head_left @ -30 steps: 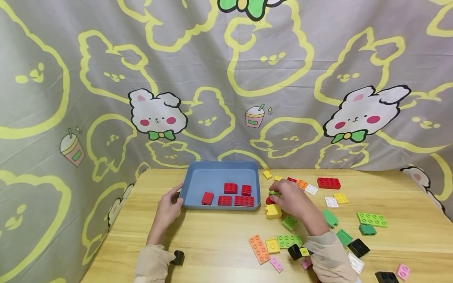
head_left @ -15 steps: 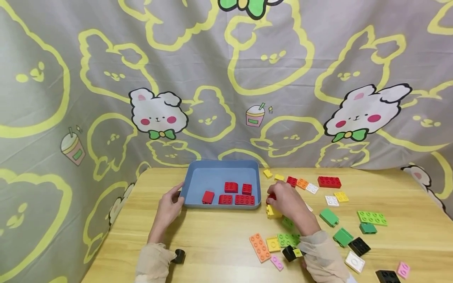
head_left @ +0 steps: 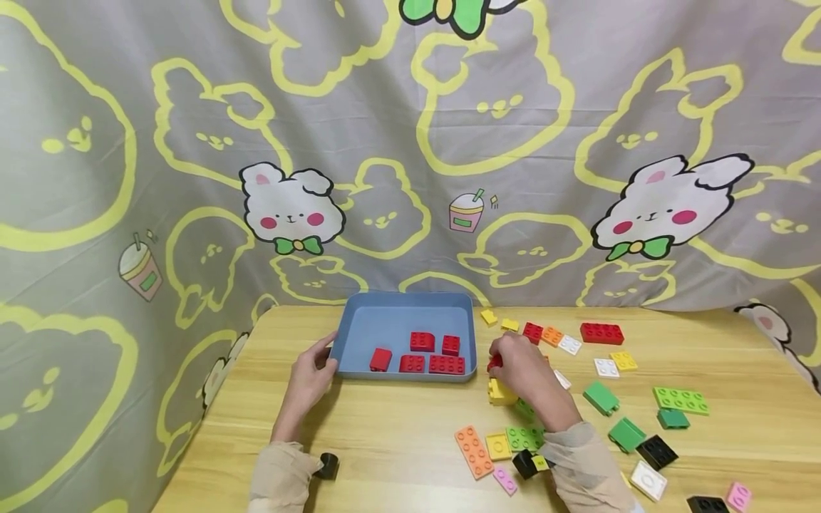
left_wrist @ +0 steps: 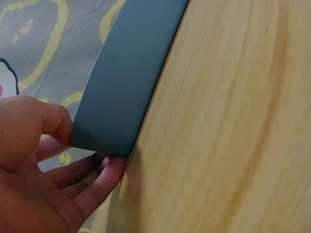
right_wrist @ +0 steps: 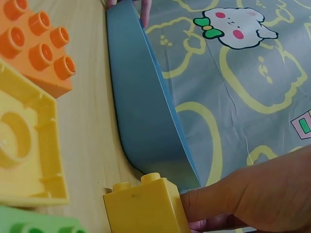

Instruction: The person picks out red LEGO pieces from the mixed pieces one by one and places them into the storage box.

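My left hand [head_left: 311, 374] holds the left front corner of a blue tray [head_left: 405, 301]; in the left wrist view its thumb lies at the wall and the other fingers touch the lower edge. Several red bricks [head_left: 447, 365] are inside, toward the tray's front. Just right of the tray, my right hand [head_left: 524, 367] pinches a red brick [head_left: 494, 362], mostly covered by the fingers. A yellow brick [head_left: 503, 392] stands close in front of it. In the right wrist view this yellow brick [right_wrist: 146, 206] is beside the fingers, and the red brick is nearly out of sight.
Loose bricks are scattered over the right of the wooden table [head_left: 385, 442]: an orange plate [head_left: 474, 452], a long red brick [head_left: 601, 333], a light green plate [head_left: 681, 400] and a black brick [head_left: 657, 452]. A patterned curtain [head_left: 385, 128] hangs behind.
My right hand has shifted slightly left and nearer, its fingers now around the red brick. The light green bit at its fingertips is out of sight. My left hand stays on the tray.
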The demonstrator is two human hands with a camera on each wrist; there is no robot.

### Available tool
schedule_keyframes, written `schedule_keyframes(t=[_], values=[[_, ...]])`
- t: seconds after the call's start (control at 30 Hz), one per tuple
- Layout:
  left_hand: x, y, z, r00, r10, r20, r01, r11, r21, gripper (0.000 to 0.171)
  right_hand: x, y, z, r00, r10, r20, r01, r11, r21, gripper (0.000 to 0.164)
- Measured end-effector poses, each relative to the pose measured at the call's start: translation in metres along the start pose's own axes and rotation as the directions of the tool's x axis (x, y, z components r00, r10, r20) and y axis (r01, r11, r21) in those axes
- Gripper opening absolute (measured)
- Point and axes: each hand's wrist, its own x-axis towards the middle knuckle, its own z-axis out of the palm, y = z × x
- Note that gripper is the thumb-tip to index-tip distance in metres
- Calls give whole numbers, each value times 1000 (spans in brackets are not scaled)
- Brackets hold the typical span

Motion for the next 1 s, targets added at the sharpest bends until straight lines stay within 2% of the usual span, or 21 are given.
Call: schedule_keyframes(t=[0.4, 0.67, 1.0], values=[[0, 2, 0, 1000, -3, 3, 3, 1000, 9, 54, -2, 0, -7, 998, -65, -25, 65, 998, -1, 11], [-1, 0, 0, 1000, -1, 5, 1, 1000, 3, 54, -1, 0, -7, 996, -93, -8, 93, 996, 3, 15], [1, -2, 0, 1000, 18, 10, -18, 1000, -13, 54, -3, 2, -12, 993, -100, -64, 103, 994, 46, 20]])
